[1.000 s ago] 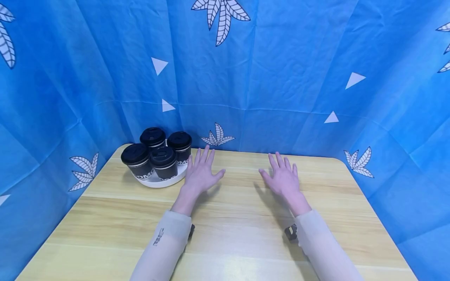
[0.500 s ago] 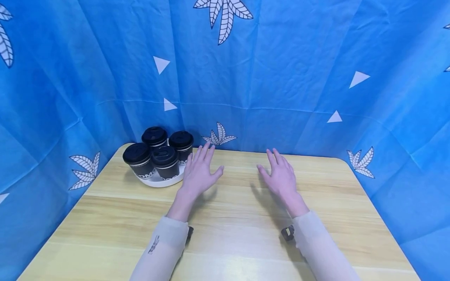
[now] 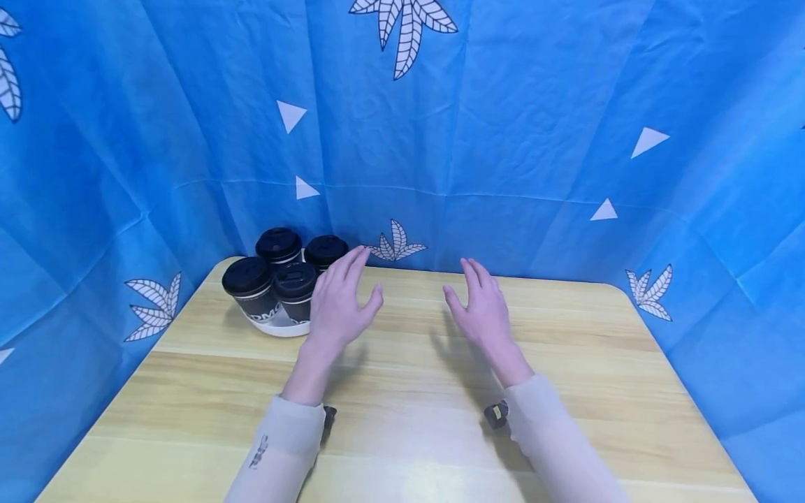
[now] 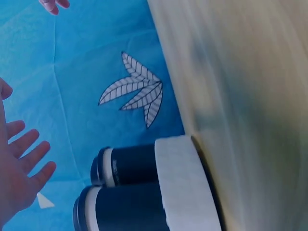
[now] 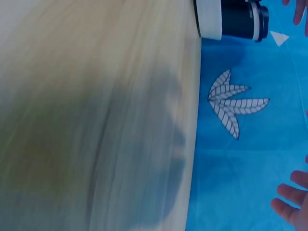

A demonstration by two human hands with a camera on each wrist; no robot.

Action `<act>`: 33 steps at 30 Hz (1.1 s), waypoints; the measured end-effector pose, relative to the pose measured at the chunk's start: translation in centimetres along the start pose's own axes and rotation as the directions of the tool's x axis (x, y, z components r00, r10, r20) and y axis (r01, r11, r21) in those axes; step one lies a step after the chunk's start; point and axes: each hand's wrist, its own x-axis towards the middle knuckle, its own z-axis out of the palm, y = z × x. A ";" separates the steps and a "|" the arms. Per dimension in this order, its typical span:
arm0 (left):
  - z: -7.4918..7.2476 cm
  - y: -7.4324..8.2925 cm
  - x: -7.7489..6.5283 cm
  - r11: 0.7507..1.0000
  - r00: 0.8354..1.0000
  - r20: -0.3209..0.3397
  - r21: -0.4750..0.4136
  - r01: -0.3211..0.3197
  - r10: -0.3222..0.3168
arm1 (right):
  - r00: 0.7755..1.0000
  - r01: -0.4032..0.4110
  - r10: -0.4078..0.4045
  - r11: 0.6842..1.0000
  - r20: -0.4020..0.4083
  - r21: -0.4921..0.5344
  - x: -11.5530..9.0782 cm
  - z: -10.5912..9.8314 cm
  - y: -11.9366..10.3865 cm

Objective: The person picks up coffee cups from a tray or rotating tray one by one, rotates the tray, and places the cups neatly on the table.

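Observation:
My left hand [image 3: 338,302] hovers above the table just right of a round white tray [image 3: 277,330], with fingers stretched forward and thumb apart. It holds nothing and partly hides the tray and the nearest cups in the head view. On the tray stand several black lidded paper coffee cups, among them a front cup [image 3: 295,290], a left cup [image 3: 249,285] and a back cup [image 3: 279,246]. My right hand [image 3: 483,307] is raised over the table at the right, fingers extended, holding nothing. In the left wrist view, two cups [image 4: 132,207] and the tray's side [image 4: 185,183] show below the left hand.
The light wooden table [image 3: 402,419] has rounded back corners. A blue curtain [image 3: 503,126] with white leaf and triangle prints hangs around its back and sides. Dark wrist devices show below both sleeves, one being the right device [image 3: 496,413].
Both hands have drifted left and their fingers have drawn closer together. The left hand now covers more of the tray and the right-hand cup. Cups and tray stay in place.

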 end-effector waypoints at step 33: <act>-9.4 -10.2 -0.2 0.952 0.799 -0.517 -0.169 0.256 -0.307 | 0.987 -0.160 0.129 0.803 0.095 0.574 3.6 8.8 -10.2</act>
